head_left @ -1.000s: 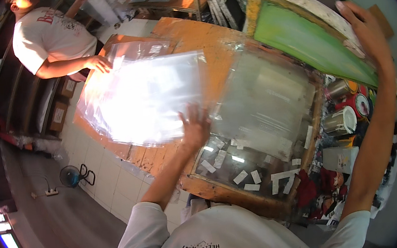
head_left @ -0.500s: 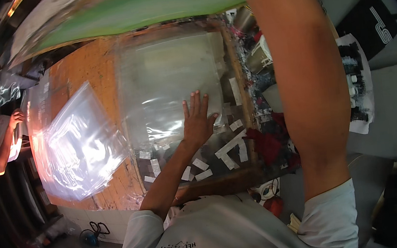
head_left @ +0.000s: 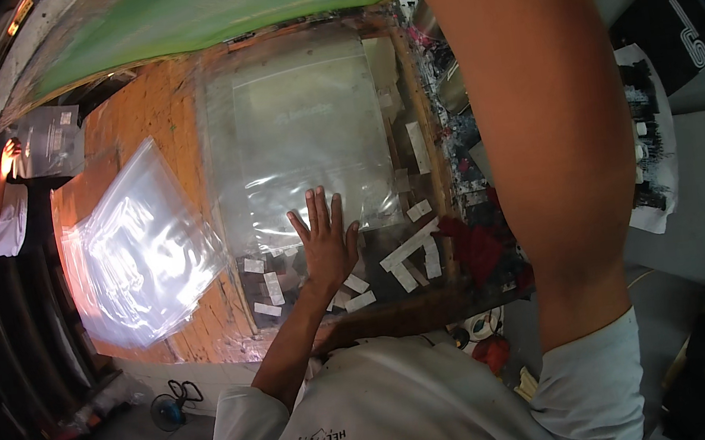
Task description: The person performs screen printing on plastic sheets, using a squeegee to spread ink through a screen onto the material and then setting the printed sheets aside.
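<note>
A clear plastic bag (head_left: pixel 310 151) lies flat on the framed work surface in front of me, with a faint mark in its middle. My left hand (head_left: pixel 326 239) rests palm down on its near edge, fingers spread. My right arm reaches up along the right side, and its hand is past the top edge, out of sight. Above the far side of the table, a tilted screen frame with green mesh (head_left: pixel 199 20) is raised. Left of the bag, a pile of shiny clear plastic bags (head_left: pixel 143 252) sits on the wooden board (head_left: pixel 168 93).
Pieces of pale tape (head_left: pixel 360 301) stick to the surface around my left hand. A red cloth (head_left: pixel 476 249) lies to the right, beside an ink-stained strip. At far left, another person's hand (head_left: pixel 10 156) holds a clear bag (head_left: pixel 54 137). A small fan (head_left: pixel 166 411) stands on the floor.
My left hand has slid left and slightly nearer along the bag. The green screen shows higher in the view. The other person's hand has moved farther away, with a clear bag.
</note>
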A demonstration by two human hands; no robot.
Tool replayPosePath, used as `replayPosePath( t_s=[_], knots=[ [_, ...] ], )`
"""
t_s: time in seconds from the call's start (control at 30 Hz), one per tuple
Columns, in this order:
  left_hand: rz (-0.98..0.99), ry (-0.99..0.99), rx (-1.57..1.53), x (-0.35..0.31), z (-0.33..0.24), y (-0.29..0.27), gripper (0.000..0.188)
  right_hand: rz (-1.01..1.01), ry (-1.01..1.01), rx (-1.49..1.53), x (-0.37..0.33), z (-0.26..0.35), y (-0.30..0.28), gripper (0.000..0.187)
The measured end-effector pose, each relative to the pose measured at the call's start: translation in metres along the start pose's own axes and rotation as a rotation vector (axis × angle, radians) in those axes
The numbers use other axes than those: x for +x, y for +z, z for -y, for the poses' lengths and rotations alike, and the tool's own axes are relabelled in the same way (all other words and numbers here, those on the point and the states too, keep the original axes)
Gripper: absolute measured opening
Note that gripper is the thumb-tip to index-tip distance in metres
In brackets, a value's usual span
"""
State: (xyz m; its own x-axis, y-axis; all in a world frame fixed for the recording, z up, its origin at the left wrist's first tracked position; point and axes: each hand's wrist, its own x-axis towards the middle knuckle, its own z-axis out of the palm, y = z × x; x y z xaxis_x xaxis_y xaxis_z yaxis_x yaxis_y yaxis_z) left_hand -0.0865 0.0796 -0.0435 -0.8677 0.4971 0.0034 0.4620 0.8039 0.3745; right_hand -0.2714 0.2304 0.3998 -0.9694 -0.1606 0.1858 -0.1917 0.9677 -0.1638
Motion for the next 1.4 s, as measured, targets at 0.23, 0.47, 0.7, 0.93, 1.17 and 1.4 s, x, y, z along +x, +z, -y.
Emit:
replayPosePath(
  t_s=[0.23, 0.47, 0.7, 0.93, 1.17, 1.4],
  knots=[
    [0.011, 0.04, 0.012, -0.003, 0.002, 0.002, 0.061, -0.006, 0.062, 0.016, 0.002, 0.01, 0.003, 0.044],
    [0.009, 0.029, -0.058, -0.002, 0.001, -0.001, 0.061, -0.109, 0.016, 0.104, -0.003, 0.008, 0.02, 0.047],
    [-0.449, -0.068, -0.922, -0.044, -0.025, -0.097, 0.058, -0.495, -0.191, 0.133, -0.126, 0.026, 0.129, 0.045],
    [-0.239, -1.013, -2.083, -0.106, -0.018, -0.108, 0.044, -0.081, -0.061, 0.027, -0.232, 0.041, 0.288, 0.069],
    [-0.241, -1.183, -2.012, -0.1, 0.004, -0.051, 0.071, 0.037, -0.015, 0.127, -0.254, 0.031, 0.349, 0.074],
    [-0.197, -1.178, -1.949, -0.099, 0.004, -0.052, 0.066, -0.058, -0.084, 0.104, -0.255, 0.034, 0.359, 0.072]
  ],
)
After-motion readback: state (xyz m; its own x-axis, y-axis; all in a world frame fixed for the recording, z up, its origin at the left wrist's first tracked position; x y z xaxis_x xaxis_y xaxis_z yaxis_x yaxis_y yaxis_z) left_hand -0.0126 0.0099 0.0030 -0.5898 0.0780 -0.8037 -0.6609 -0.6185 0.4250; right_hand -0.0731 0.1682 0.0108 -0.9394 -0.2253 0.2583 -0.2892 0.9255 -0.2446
